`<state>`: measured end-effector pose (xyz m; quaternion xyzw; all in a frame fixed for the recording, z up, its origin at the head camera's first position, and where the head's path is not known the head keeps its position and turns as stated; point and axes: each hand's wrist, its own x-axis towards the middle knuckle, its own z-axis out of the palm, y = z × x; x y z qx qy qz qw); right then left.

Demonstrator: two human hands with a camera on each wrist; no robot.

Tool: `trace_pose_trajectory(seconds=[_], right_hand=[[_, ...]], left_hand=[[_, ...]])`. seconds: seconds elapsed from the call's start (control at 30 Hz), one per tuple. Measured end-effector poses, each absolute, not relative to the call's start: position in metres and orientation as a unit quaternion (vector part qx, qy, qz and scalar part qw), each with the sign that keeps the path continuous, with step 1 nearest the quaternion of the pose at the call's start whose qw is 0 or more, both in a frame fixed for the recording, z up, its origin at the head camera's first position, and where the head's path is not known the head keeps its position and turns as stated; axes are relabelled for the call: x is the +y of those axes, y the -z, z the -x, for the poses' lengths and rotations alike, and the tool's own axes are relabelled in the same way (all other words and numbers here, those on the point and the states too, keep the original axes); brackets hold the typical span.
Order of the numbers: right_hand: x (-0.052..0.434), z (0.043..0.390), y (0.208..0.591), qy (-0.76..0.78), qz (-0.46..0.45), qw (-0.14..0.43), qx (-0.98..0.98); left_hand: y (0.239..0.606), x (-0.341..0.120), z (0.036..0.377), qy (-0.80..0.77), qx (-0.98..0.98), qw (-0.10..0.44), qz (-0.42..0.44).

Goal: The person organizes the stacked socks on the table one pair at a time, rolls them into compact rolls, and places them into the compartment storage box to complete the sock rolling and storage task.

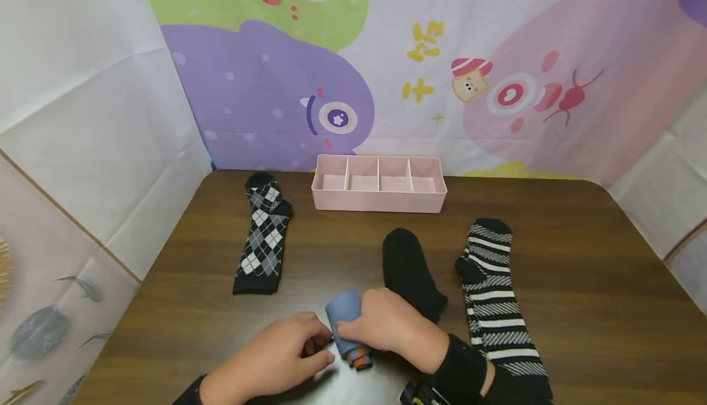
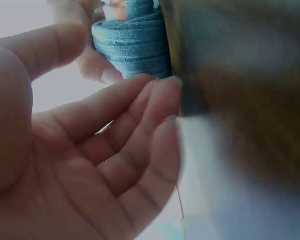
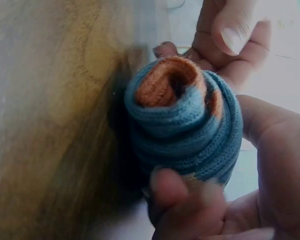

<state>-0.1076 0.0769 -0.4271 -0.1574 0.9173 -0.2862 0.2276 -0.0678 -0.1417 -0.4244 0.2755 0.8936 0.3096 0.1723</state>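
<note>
A blue sock (image 1: 343,312) with orange parts is rolled into a bundle near the front of the table. My right hand (image 1: 393,325) grips it from the right, thumb on the near side. In the right wrist view the rolled sock (image 3: 185,150) shows an orange coil at its end, with the fingers round its side. My left hand (image 1: 276,353) is just left of the bundle, fingers loosely bent and nothing in the palm. In the left wrist view, those fingertips are right at the lower edge of the blue roll (image 2: 132,47).
A black sock (image 1: 409,270) lies just beyond the right hand. Farther right is a striped black-and-white sock (image 1: 497,294), partly under the right forearm. An argyle sock (image 1: 265,239) lies at left. The pink four-part box (image 1: 378,201) stands at the table's back edge.
</note>
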Motion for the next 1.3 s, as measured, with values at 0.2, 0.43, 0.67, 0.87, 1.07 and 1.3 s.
trace_pose_trajectory(seconds=[0.2, 0.43, 0.67, 0.87, 1.07, 1.3], right_hand=[[0.077, 0.107, 0.429, 0.292, 0.164, 0.229, 0.914], [0.079, 0.108, 0.428, 0.286, 0.175, 0.230, 0.913], [0.082, 0.109, 0.429, 0.281, 0.178, 0.224, 0.916], [0.081, 0.108, 0.430, 0.286, 0.176, 0.235, 0.912], [0.083, 0.106, 0.430, 0.280, 0.173, 0.242, 0.913], [0.086, 0.106, 0.428, 0.278, 0.179, 0.234, 0.914]], left_hand=[[0.407, -0.152, 0.086, -0.301, 0.898, 0.117, -0.298], [0.379, -0.159, 0.153, -0.304, 0.919, 0.080, -0.240], [0.369, -0.159, 0.237, -0.229, 0.962, 0.006, -0.151], [0.379, -0.152, 0.281, -0.214, 0.973, 0.003, -0.088], [0.397, -0.135, 0.303, -0.257, 0.966, 0.019, -0.026], [0.402, -0.132, 0.316, -0.303, 0.951, 0.044, 0.049]])
